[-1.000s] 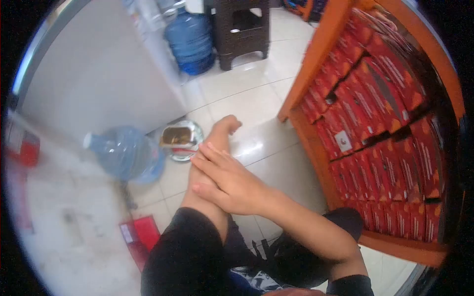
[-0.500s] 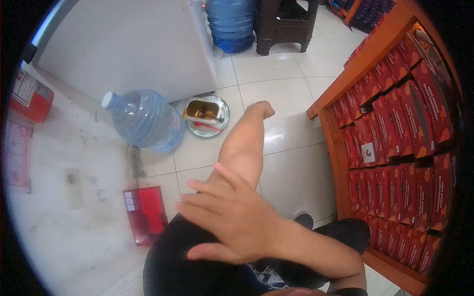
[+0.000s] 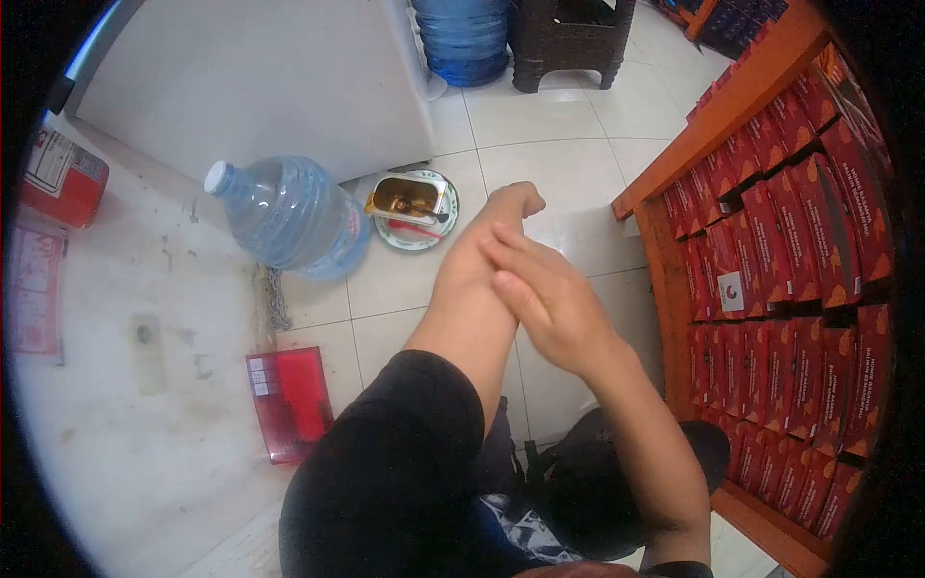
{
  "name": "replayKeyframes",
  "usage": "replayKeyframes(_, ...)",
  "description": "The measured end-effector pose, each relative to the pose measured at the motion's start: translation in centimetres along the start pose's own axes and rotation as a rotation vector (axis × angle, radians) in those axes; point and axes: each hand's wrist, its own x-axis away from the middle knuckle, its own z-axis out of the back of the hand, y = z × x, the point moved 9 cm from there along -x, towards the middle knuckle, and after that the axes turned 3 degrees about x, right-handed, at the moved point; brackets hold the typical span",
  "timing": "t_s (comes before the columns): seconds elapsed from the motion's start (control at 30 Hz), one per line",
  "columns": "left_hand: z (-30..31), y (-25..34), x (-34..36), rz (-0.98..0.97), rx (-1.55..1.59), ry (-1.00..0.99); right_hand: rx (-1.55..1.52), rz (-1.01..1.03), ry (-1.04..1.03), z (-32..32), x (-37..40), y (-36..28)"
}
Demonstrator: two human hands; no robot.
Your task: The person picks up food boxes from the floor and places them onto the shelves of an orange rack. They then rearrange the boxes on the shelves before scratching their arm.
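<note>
My left arm reaches forward over the floor from a black sleeve. At its end, my left hand is bent away from me, with most of its fingers hidden. My right hand lies on the bare left forearm, palm down, its fingers stretched along the skin and the thumb apart. Just left of the left hand, a patterned plate is on the floor. A metal tin with brown contents rests on that plate, beside a small red item.
A large clear water bottle stands left of the plate, by a white cabinet. A red translucent case lies against the wall. To the right is an orange shelf of red boxes. Behind are a blue bottle and brown stool.
My right hand has slid forward along the left arm, from near the elbow to close to the wrist. Its fingers, spread before, are closer together. The left arm stays stretched out.
</note>
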Motion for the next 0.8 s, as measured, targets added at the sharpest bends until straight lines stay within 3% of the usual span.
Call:
replayKeyframes(0.13,-0.3,-0.8,-1.9,0.002,0.0,-0.028,-0.057,-0.238,-0.017,0.8,0.4,2.6)
replayKeyframes(0.37,0.0,-0.9,-1.9,-0.008,0.017,-0.004,-0.088,-0.216,-0.052,1.9,-0.2,-0.6)
replayKeyframes(0.57,-0.5,-1.0,-3.7,-0.028,0.025,-0.003,-0.371,-0.393,-0.018,-0.3,0.4,3.2)
replayKeyframes(0.63,-0.5,-1.6,-4.4,-0.001,0.027,-0.003,-0.308,-0.36,0.186,0.1,0.6,4.5)
replayKeyframes(0.8,-0.4,-1.3,-4.0,-0.062,-0.064,-0.023,-0.348,-0.451,0.091,-0.7,0.8,4.9)
